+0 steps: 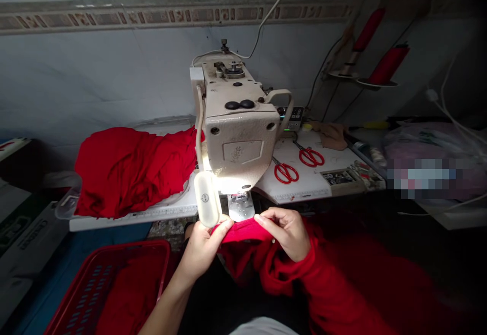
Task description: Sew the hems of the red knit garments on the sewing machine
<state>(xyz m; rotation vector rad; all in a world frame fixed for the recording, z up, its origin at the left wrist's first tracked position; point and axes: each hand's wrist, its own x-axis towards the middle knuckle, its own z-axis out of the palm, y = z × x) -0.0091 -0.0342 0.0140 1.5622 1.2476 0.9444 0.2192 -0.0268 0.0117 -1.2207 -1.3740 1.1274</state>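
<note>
red fabric point(245, 230) pinched between left hand point(203, 251) and right hand point(283, 233) fingers

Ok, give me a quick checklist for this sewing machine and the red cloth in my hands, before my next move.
Left hand and right hand on the red cloth: ok, both pinch its edge.
Sewing lamp: ok, lit and shining on the machine.
Needle: cannot tell, the glare and machine head hide it.
Needle plate: not ok, the cloth is at its front edge, not on it.
Red thread cones: ok, standing on their holders; the threading cannot be seen.
Scissors: ok, two red-handled pairs lie on the table, away from the hands.
</note>
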